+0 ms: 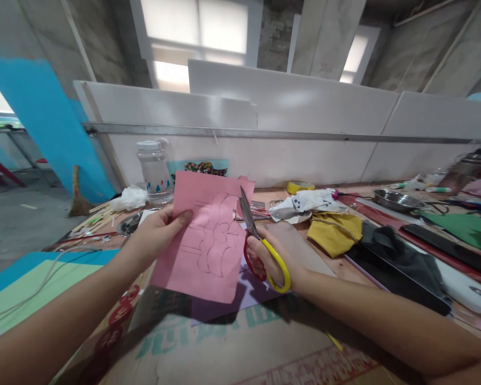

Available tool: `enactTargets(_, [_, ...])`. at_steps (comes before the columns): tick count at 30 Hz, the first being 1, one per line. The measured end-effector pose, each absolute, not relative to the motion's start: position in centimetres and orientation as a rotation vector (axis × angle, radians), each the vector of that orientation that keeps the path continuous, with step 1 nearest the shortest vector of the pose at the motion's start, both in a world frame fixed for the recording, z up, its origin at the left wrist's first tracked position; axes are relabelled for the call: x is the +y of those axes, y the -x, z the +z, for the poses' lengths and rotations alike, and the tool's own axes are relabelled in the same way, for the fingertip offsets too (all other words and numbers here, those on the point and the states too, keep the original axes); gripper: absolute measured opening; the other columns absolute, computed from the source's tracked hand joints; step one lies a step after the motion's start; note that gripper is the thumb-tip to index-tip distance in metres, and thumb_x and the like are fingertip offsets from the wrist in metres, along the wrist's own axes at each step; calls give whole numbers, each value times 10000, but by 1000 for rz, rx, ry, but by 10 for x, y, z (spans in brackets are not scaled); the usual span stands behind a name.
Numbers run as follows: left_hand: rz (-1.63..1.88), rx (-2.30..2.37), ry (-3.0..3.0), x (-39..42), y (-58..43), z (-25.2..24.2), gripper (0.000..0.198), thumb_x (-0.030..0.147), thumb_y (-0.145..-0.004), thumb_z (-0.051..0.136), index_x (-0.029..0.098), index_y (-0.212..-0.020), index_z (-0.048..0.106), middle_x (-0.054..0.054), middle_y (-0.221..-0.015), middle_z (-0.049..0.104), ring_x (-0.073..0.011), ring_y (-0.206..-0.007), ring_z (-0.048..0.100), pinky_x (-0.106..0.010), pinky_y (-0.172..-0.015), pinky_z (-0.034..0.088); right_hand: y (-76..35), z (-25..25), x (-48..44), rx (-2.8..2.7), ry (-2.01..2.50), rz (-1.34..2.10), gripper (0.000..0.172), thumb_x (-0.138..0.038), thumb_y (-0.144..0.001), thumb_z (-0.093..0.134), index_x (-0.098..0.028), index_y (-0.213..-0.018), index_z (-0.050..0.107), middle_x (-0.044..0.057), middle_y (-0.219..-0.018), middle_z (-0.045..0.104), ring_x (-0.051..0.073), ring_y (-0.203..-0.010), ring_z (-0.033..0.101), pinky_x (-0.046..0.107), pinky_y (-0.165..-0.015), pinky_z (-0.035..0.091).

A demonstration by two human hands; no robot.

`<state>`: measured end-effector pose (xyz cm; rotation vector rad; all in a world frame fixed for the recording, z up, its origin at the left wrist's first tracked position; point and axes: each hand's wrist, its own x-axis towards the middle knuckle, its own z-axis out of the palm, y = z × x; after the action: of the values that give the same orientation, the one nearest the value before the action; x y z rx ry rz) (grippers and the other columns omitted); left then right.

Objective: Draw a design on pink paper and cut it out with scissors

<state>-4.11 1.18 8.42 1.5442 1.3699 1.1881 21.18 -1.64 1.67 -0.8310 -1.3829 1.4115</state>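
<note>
My left hand [160,230] pinches the left edge of a pink sheet of paper [184,272], thumb on the near face. Curved pencil outlines are drawn on the sheet, and its right edge has a cut notch near the top. In my right hand [272,256] is a pair of scissors [278,264] with one red and one yellow handle loop. Their blades point up at the sheet's right edge, close to the notch; whether they touch the paper I cannot tell. Beneath the pink sheet lies purple paper [208,310] on a printed cardboard sheet [176,358].
A clear water bottle [154,171] stands behind my left hand. Blue and green paper [32,283] lies at the left. On the right are yellow cloth [334,232], a black phone [449,247], a metal bowl [398,200] and yellow tape [300,187]. A white partition [304,155] borders the back.
</note>
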Motion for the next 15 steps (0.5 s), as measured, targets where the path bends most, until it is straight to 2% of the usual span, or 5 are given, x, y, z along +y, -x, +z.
enactTargets(3, [1204, 1462, -1715, 14, 49, 91, 477, 651, -698, 724, 209, -873, 757, -12, -723, 699, -202, -655, 587, -266, -542, 414, -211, 20, -17, -1369, 855, 1463, 603, -741, -797, 690, -228, -1040, 486, -120, -606, 396, 41, -418, 281, 165, -382, 267])
enactTargets(9, [994, 1536, -1863, 16, 64, 104, 473, 677, -732, 681, 207, -744, 727, 12, -568, 588, -162, -532, 501, -257, -484, 346, -215, 35, -17, -1510, 885, 1507, 604, -780, -808, 644, -240, -1032, 493, -102, -617, 410, 71, -429, 338, 211, -390, 314])
enactTargets(11, [895, 1546, -1848, 21, 72, 108, 502, 701, -723, 696, 204, -767, 745, -3, -590, 636, -181, -551, 551, -254, -481, 365, -216, 44, -15, -1581, 891, 1529, 600, -794, -825, 615, -246, -1036, 493, -101, -620, 406, 75, -429, 342, 224, -396, 323])
enactTargets(13, [816, 1579, -1797, 28, 80, 113, 550, 723, -717, 715, 198, -872, 779, -27, -666, 714, -214, -609, 625, -253, -492, 409, -217, 55, -11, -1654, 890, 1516, 609, -823, -846, 551, -247, -1034, 490, -101, -613, 408, 76, -418, 347, 236, -405, 330])
enactTargets(15, [728, 1603, -1758, 33, 87, 121, 590, 736, -717, 733, 177, -897, 781, -38, -691, 741, -213, -618, 649, -236, -486, 424, -219, 66, -4, -1752, 903, 1462, 630, -846, -853, 504, -240, -1024, 487, -103, -593, 411, 80, -407, 364, 239, -406, 339])
